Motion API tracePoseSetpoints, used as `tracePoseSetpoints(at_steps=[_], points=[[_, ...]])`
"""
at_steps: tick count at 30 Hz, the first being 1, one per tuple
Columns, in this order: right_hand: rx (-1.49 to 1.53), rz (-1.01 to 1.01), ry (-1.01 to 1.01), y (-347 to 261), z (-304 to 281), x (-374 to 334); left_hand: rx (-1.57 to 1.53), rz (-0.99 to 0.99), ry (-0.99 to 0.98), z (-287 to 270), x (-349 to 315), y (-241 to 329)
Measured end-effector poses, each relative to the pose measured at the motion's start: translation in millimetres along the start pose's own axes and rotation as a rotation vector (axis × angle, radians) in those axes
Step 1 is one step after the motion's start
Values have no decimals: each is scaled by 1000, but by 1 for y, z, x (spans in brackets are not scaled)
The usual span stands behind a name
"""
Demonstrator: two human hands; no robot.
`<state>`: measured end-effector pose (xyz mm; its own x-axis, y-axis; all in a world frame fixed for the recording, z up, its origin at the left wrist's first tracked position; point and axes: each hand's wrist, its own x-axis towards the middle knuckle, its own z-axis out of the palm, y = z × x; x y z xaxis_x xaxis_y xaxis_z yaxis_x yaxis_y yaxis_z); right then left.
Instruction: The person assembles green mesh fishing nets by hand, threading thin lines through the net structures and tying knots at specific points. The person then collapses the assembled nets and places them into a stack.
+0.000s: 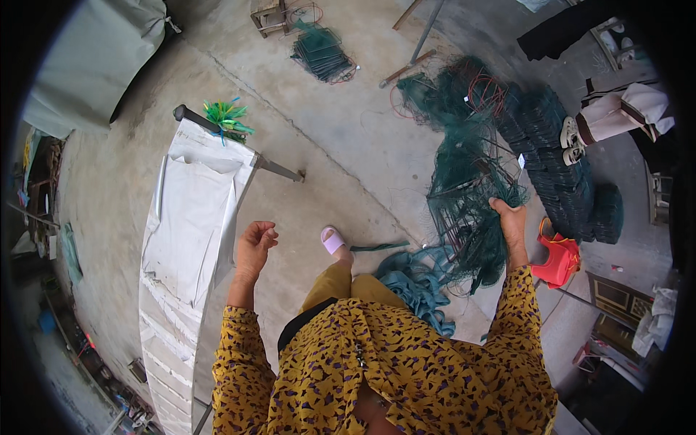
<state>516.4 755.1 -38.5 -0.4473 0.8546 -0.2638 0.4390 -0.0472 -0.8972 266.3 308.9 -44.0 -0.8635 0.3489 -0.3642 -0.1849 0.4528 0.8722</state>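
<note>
My right hand [511, 220] is closed on the dark green netting [470, 185], which trails in a loose tangle to the far side and down beside my legs. Thin frame rods show inside the mesh. My left hand [254, 249] is raised beside a long, white-covered bench [192, 210], its fingers curled in toward the thumb. Whatever may be between those fingertips is too small to make out. A bundle of green and yellow plastic strips [227, 119] is fixed at the bench's far end.
Folded dark net frames [554, 170] are stacked on the right, with a red and yellow bag [558, 259] nearby. Blue-green cloth strips [417, 279] lie by my feet. Farther off, a smaller net pile [321, 54] lies near a wooden stool [270, 16]. A grey cover [94, 61] hangs far left.
</note>
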Motion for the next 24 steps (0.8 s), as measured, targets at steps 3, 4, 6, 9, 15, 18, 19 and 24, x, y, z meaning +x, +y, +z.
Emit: tracePoseSetpoints(at_steps=[3,4,6,9,15,18,19,24], points=[[323,67,45,41,-13,-17,-28,0,-69,65,-24,-17],[536,130,78,58,-8,-14,-22,8,-66,76,-23,-11],[719,378,137,78,8,-16,-27,-48,-191,84,-19,1],[1178,566,-2,78,52,-28,-21,-50,-221,63,-17,21],[1411,755,-6,95,68,-29,-31,-17,-279,99,-23,26],[1402,759,-45,116,100,-31,-58,8,-292,112,-2,-13],[1400,771,-54,125,122,-48,-70,-10,-338,102,-1,-35],[1459,778,-95,137,189,-94,-21,-129,-671,83,-20,-66]])
